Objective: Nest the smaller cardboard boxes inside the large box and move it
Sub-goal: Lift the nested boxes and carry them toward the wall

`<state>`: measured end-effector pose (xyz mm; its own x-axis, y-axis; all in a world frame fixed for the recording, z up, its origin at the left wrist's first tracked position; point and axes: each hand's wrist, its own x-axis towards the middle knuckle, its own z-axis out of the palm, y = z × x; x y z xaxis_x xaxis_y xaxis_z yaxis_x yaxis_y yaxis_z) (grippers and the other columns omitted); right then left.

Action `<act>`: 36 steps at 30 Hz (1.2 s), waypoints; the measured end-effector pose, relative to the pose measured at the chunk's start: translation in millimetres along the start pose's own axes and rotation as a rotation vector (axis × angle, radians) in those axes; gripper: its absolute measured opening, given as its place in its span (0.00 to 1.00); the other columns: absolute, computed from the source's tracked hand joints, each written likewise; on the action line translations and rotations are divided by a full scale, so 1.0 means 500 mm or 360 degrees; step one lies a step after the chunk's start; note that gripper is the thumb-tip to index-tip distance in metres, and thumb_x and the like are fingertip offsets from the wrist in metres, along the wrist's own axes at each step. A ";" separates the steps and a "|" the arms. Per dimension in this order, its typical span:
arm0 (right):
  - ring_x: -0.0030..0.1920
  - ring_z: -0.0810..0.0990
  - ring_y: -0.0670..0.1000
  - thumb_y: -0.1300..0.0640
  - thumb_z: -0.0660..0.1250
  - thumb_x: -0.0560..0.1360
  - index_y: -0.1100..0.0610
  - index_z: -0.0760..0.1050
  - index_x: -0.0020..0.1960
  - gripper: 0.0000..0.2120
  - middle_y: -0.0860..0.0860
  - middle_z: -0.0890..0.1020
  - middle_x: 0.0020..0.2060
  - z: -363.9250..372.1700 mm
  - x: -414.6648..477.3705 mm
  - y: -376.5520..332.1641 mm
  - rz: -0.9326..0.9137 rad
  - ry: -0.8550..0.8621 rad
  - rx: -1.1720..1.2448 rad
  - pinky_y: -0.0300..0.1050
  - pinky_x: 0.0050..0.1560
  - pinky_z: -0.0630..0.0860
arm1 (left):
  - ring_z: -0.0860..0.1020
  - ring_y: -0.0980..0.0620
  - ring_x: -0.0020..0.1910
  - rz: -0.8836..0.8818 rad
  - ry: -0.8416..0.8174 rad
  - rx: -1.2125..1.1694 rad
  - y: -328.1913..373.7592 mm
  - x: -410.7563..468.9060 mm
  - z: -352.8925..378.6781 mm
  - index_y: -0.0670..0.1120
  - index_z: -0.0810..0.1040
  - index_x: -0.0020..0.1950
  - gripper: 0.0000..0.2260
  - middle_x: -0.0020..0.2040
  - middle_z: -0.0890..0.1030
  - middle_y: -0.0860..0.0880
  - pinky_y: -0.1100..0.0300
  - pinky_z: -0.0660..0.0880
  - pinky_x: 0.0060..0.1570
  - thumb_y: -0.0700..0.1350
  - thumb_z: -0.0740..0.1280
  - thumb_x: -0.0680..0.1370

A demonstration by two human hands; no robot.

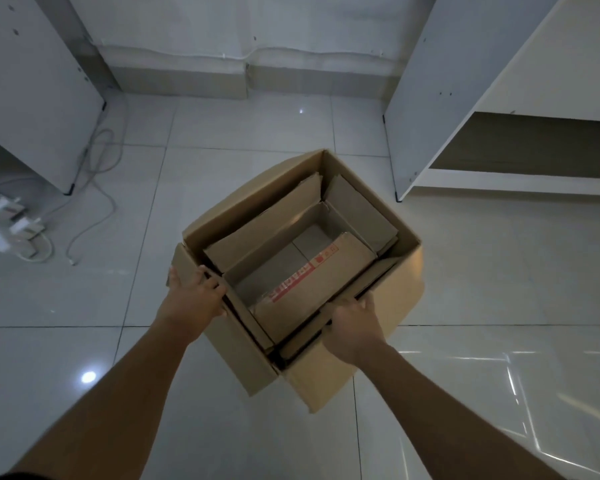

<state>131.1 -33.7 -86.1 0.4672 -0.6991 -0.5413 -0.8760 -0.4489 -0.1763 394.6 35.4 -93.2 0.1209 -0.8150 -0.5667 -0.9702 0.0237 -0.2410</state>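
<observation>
Brown corrugated cardboard fills the middle of the view: one large box (388,303), open at the top, is held above the pale tiled floor (84,306), turned so a corner points toward the person. Inside it sits one smaller box (257,244), also open, its flaps standing up against the inner walls of the large one. Within that smaller box a further piece of cardboard with red printed tape (302,292) leans at a tilt; whether it is a third box or a loose flap cannot be told. So at least two boxes are nested, perhaps three.

Two bare hands hold the large box by its near rim. The left hand (196,294) grips the left near edge, thumb outside on the wall and fingers curled over the rim, clamped on the cardboard. The right hand (352,325) grips the right near edge the same way, fingers hooked over the rim and closed on it.

Outward, on the left, one white furniture panel (39,91) stands upright, with a loose grey cable (94,188) coiling on the floor beside it and one white power strip (4,223) with two plugs in it. On the right stands one white shelf unit (465,98), its lower compartment dark.
</observation>
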 end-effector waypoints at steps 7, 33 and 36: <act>0.77 0.34 0.59 0.33 0.60 0.73 0.44 0.50 0.77 0.38 0.54 0.42 0.79 0.095 -0.058 -0.081 0.0111 -0.0105 0.0265 0.75 0.68 0.39 | 0.57 0.44 0.76 -0.0026 -0.0043 -0.0131 0.054 -0.023 -0.013 0.49 0.66 0.70 0.20 0.71 0.68 0.49 0.30 0.59 0.68 0.55 0.58 0.80; 0.76 0.34 0.59 0.63 0.72 0.71 0.62 0.29 0.75 0.54 0.58 0.32 0.76 0.030 -0.080 0.174 0.0509 0.0052 0.0568 0.51 0.75 0.47 | 0.67 0.41 0.71 -0.0263 -0.0152 -0.1230 0.163 -0.004 -0.046 0.43 0.37 0.78 0.52 0.78 0.54 0.43 0.50 0.70 0.67 0.48 0.75 0.71; 0.77 0.35 0.59 0.62 0.71 0.71 0.64 0.29 0.75 0.54 0.59 0.34 0.76 0.022 -0.060 0.195 0.0495 0.0033 0.0509 0.47 0.74 0.44 | 0.70 0.40 0.69 -0.0288 -0.0181 -0.1145 0.161 0.011 -0.060 0.42 0.38 0.78 0.53 0.76 0.59 0.42 0.50 0.72 0.65 0.51 0.75 0.70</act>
<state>30.5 -50.5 -96.3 0.1750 -0.7861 -0.5928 -0.9667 -0.0229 -0.2550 310.9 15.5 -92.0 0.2744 -0.7046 -0.6544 -0.8263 -0.5209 0.2144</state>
